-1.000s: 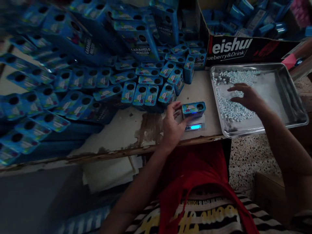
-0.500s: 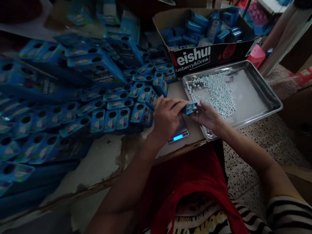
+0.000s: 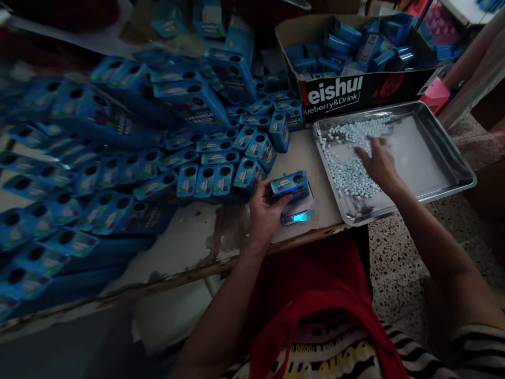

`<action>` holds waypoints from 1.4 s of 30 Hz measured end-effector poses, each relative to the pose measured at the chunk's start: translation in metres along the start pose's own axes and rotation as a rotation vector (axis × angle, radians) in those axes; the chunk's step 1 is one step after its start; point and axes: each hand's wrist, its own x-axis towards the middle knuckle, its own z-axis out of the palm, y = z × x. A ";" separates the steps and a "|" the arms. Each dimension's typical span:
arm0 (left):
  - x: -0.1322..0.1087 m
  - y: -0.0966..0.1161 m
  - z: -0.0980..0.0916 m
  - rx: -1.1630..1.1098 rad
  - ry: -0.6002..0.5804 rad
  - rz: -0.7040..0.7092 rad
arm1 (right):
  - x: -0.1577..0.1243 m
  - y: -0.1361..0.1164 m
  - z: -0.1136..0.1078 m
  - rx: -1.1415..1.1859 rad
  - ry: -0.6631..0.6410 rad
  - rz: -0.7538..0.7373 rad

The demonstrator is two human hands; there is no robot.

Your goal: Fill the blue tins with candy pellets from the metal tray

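Observation:
My left hand (image 3: 268,208) grips a small blue candy box (image 3: 291,185) with a dark round hole in its top, thumb along the near side. The box is at a small digital scale (image 3: 292,217) with a lit display; whether it rests on the plate I cannot tell. Over the metal tray (image 3: 430,197), my right hand (image 3: 381,160) has its thumb and forefinger apart, the other fingers smeared by motion. Small pale blue and white candies (image 3: 351,179) lie beneath and around it, in the tray's left half. Nothing shows in that hand.
Rows of similar blue boxes (image 3: 205,179) cover the worn table to the left. Behind the tray stands a black carton (image 3: 331,97) filled with more blue boxes. The table's chipped front edge (image 3: 224,263) runs close to my body. Another person's arm is at far right.
My right hand has left the box and moved right, over the candies. My left hand has lowered the box toward the scale and turned its holed top upward. The view has shifted.

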 end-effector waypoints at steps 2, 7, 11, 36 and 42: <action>-0.007 0.002 -0.008 0.025 -0.030 0.036 | 0.001 0.010 -0.011 -0.380 0.181 -0.129; -0.031 0.042 -0.049 0.266 0.068 0.274 | -0.017 0.037 -0.032 -0.827 0.050 -0.147; -0.041 0.078 -0.092 0.655 0.267 0.679 | -0.022 0.050 -0.042 -0.816 -0.222 -0.026; -0.028 0.067 -0.056 0.549 0.116 0.624 | 0.009 0.040 -0.020 -0.030 -0.204 0.182; -0.011 0.020 0.009 0.308 0.019 0.198 | -0.022 -0.001 0.003 -0.054 -0.101 -0.064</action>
